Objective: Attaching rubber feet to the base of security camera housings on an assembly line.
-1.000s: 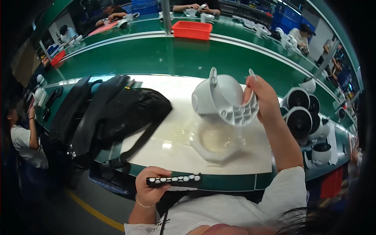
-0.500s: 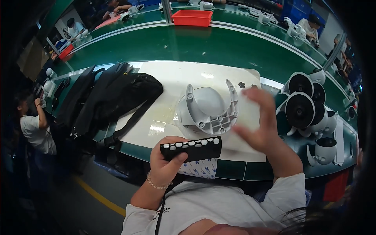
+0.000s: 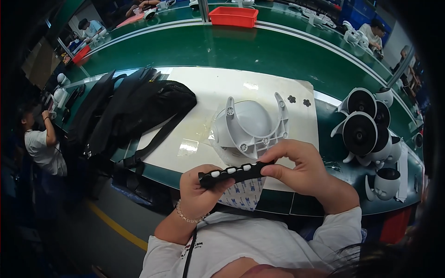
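My left hand (image 3: 198, 189) is closed around a black foam sheet (image 3: 238, 173), folded over, with a row of white spots along its upper edge. Printed white backing paper (image 3: 242, 193) hangs below the fold. At the sheet's right end, the thumb and fingers of my right hand (image 3: 299, 164) pinch its corner; whether a small piece lies between the fingertips is hidden. Just beyond the hands, a white plastic housing (image 3: 254, 118) with two curved, ribbed legs rests on the white board (image 3: 185, 125). Two small black flower-shaped pads (image 3: 291, 99) lie at the board's right.
A heap of black bags (image 3: 139, 109) with a strap covers the left of the green bench. Several white devices with round black faces (image 3: 360, 133) stand at the right, near a smaller white unit (image 3: 387, 181). A red bin (image 3: 233, 16) sits at the back. Other people work farther off.
My right hand has come down and left from above the board onto the sheet's right end. The sheet in my left hand has tilted, so fewer white spots show.
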{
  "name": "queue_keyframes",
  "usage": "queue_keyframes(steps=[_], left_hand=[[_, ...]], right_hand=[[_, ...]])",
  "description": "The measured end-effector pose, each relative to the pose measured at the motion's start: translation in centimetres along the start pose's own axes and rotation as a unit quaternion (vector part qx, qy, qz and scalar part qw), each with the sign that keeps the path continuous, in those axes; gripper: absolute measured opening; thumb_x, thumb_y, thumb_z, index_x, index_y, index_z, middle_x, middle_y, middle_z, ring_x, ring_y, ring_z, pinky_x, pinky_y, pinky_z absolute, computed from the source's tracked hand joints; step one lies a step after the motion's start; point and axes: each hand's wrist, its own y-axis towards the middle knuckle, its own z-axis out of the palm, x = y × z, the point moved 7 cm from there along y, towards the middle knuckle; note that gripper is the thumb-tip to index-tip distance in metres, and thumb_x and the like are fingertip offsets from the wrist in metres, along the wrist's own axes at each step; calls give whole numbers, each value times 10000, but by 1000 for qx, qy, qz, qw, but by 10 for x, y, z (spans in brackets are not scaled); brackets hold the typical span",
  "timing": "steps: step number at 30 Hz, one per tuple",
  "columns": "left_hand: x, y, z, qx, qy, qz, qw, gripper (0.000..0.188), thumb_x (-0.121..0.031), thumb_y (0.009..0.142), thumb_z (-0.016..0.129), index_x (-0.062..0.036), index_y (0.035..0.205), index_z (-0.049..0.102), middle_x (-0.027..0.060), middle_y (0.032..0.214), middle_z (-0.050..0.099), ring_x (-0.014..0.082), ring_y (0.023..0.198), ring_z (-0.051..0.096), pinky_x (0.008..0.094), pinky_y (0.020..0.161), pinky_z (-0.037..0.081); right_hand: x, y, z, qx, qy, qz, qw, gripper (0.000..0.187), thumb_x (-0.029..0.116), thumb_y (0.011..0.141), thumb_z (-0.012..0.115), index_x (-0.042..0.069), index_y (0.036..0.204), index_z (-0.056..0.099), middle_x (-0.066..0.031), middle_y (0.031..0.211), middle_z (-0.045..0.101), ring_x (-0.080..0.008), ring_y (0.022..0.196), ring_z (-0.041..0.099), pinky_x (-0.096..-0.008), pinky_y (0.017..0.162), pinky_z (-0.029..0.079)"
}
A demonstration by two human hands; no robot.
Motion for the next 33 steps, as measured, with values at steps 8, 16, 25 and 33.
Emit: queue_keyframes(steps=[8, 16, 25, 33], left_hand=[[1, -1, 1, -9, 26, 0, 1000, 143, 11, 690, 710, 29, 759, 586, 29, 609, 578, 58, 550, 508, 195, 497, 391], [7, -5, 4, -19, 45, -16, 999, 133, 11, 684, 711, 26, 733, 588, 21, 578, 559, 51, 523, 486, 196, 479, 376], [2, -3, 12, 9, 98, 0, 995, 157, -15, 671, 725, 7, 688, 570, 27, 547, 532, 56, 500, 472, 205, 456, 374], [15, -1, 8, 24, 104, -12, 994, 178, -22, 658, 729, -2, 733, 568, 58, 580, 555, 100, 500, 509, 213, 495, 402]], right_hand=[[38, -7, 3, -72, -161, -291, 940, 245, 10, 677, 671, 70, 892, 570, -94, 979, 592, -252, 911, 578, -342, 738, 444], [34, -16, 19, -64, -273, -338, 899, 454, -89, 647, 665, 96, 1011, 467, -75, 866, 607, -246, 855, 606, -376, 736, 443], [28, -15, 22, -150, -168, -362, 904, 464, -36, 649, 635, 79, 1077, 496, -61, 884, 546, -235, 740, 577, -344, 631, 420], [38, -20, 18, -59, -237, -401, 883, 374, 14, 681, 629, 118, 1029, 540, -55, 932, 503, -166, 802, 542, -271, 660, 413]])
